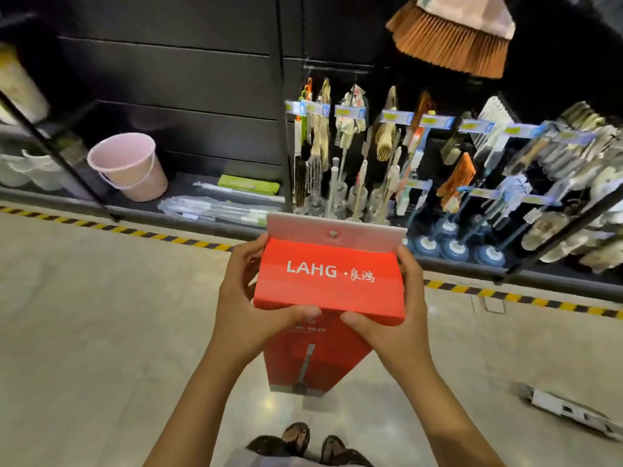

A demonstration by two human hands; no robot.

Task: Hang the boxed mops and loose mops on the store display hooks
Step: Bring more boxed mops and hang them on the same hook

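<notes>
Both hands, left hand [249, 298] and right hand [391, 318], gripped a red mop box [328, 281] at centre frame; not yet hung; loose mops [215, 207] lay on the shelf, centre left.

Your boxed mop [328, 281] is red printed cardboard, smooth with a faint satin sheen. Its pale top flap [303, 227] carries 1 shiny metal snap [334, 233]. Below the box, the floor [101, 332] is polished and glossy. Left of the box, 2 stacked pink buckets [131, 166] look like smooth matt plastic. Up and right of the box, the broom [451, 45] shows coarse orange bristles.
</notes>
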